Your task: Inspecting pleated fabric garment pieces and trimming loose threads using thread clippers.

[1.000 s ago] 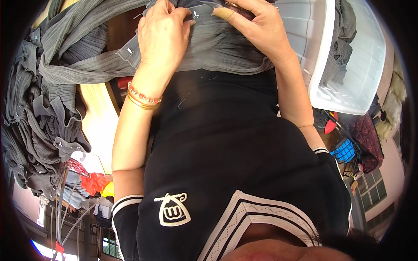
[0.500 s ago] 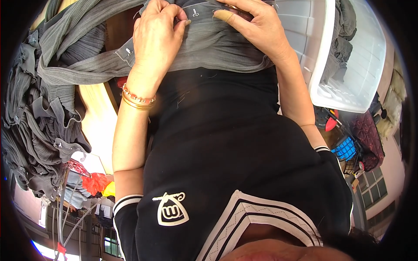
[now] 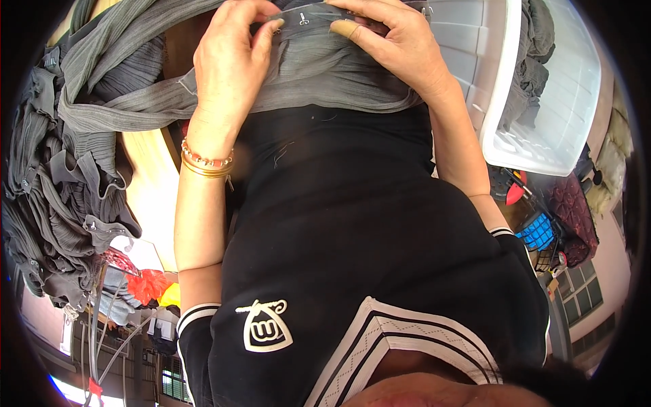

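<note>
A grey ribbed curtain [image 3: 339,74] lies across my lap, its stiff heading band stretched along the top of the view. Small pale hooks [image 3: 304,19] sit on that band, one of them between my hands. My left hand [image 3: 234,61] pinches the band's edge with thumb and forefinger. On the other side of the hook, my right hand [image 3: 410,51] grips the same band, with a yellowish covering on its thumb. What lies under my right fingers is partly hidden. A long fold of the curtain trails off to the left.
At the left hangs a heap of grey curtains [image 3: 54,183] with hooks, beside a pale wooden surface [image 3: 146,183]. To the right stands a white plastic bin [image 3: 498,95] holding dark grey cloth [image 3: 531,74]. Lower right is a blue item [image 3: 537,232] in a black wire basket.
My left hand has shifted slightly left along the band, with its thumb farther from the hook. The band between my hands looks straighter. My right hand has barely moved.
</note>
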Tool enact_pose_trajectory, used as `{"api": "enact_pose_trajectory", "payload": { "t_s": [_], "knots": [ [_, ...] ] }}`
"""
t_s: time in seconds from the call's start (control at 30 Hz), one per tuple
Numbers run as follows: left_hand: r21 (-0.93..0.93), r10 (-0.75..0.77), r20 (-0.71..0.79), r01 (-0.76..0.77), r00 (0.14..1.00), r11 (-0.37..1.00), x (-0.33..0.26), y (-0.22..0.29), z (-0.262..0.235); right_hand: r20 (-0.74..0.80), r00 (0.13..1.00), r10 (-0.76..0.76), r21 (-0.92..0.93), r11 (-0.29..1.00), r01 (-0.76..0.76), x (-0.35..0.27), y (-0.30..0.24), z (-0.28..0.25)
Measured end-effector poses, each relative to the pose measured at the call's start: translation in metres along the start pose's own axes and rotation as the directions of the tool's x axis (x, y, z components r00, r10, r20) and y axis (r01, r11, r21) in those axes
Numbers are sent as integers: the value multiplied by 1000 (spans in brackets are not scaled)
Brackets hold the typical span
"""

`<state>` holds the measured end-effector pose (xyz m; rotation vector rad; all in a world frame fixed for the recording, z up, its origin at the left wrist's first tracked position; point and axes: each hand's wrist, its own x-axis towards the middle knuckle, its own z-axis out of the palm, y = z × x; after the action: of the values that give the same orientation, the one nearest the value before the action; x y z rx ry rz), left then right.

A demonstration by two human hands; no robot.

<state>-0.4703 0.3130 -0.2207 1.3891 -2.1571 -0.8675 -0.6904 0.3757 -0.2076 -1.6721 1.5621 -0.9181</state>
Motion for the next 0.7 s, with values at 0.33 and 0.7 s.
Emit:
{"api": "enact_pose_trajectory", "payload": {
  "t_s": [0.33, 0.7],
  "knots": [
    [234, 202, 59, -210, 978, 949, -3, -10, 12, 4, 1000, -15, 20, 1000, 15, -1, 0, 3],
    [-613, -231, 207, 310, 951, 727, 4, -53, 10, 72, 992, -107, -57, 992, 111, 6, 1, 12]
  ]
}}
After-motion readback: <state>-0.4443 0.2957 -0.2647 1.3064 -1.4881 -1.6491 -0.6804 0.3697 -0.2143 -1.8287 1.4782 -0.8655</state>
